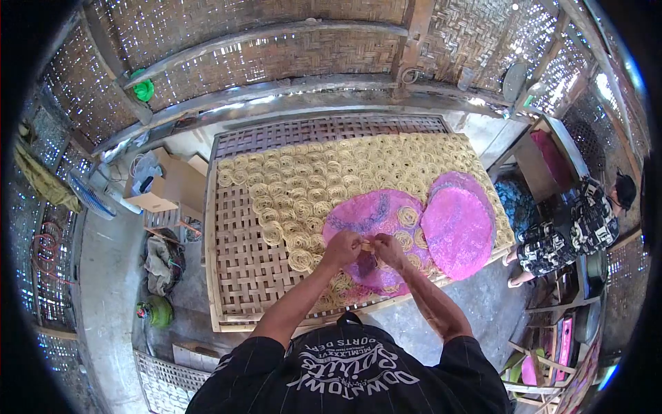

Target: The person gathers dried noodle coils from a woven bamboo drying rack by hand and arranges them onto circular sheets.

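Observation:
My left hand (345,248) and my right hand (388,250) are close together, fingers pinched, over a round pink sheet (355,210) with dark marks. Both grip a small tan piece (367,246) stretched between them; it looks like noodle strands, but its kind is not clear. A few pale coiled noodle nests (408,217) lie on the sheet near my right hand. Just right, a second pink round (456,231) overlaps the rows of noodle nests (310,186). All of this rests on a woven bamboo rack (241,262).
At right, a person (569,228) in patterned clothes is near a wooden cabinet (552,159). Left of the rack are a cardboard box (165,183), a fan (92,195) and a green gas cylinder (158,310). Woven bamboo walls (276,58) surround the room.

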Available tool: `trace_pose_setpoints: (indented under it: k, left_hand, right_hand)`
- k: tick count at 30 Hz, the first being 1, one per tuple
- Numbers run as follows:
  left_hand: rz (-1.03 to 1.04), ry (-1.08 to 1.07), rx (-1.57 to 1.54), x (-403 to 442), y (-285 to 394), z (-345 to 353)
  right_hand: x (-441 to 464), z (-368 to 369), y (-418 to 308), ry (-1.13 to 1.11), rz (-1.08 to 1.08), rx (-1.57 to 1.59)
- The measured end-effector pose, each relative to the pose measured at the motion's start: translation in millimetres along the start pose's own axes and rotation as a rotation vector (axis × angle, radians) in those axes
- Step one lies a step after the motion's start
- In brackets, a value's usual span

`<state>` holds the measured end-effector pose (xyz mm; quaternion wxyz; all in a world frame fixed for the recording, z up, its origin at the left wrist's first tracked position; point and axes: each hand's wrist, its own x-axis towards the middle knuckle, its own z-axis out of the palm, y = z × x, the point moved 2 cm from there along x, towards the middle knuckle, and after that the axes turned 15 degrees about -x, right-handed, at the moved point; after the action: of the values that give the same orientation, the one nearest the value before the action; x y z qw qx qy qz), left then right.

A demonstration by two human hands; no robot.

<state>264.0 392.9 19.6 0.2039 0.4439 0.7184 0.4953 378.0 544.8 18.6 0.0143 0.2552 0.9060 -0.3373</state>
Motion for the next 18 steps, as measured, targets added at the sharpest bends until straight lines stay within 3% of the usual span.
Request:
trace_pose_setpoints:
  k: [1, 4, 7, 10, 11, 13, 15, 18]
  left_hand:
    - [-0.092, -0.01, -0.009, 8, -3, -1]
    - [-0.247, 0.086, -0.312, 24, -7, -4]
    - [-0.161, 0.199, -0.292, 44, -56, 1]
    - [-0.146, 0.358, -0.35, 44, -53, -11]
    - [-0.228, 0.325, -0.385, 41, -36, -23]
    - [-0.28, 0.39, -0.566, 34, -17, -43]
    - [-0.312, 0.464, -0.785, 14, -13, -59]
    - [-0.396, 0.476, -0.638, -41, -6, -86]
  right_hand:
    - [14, 11, 20, -0.032, -0.05, 0.129]
    - [5, -3, -15, -0.029, -0.03, 0.315]
    - [20, -7, -20, 0.056, -0.1, 0.18]
    - [53, 7, -9, 0.027, -0.137, 0.613]
    - [62, 6, -11, 0.08, -0.194, 0.476]
    - [71, 4, -31, 0.067, -0.248, 0.56]
    - [66, 8, -59, -0.011, -0.209, 0.697]
    - [49, 31, -81, -0.205, -0.248, 0.608]
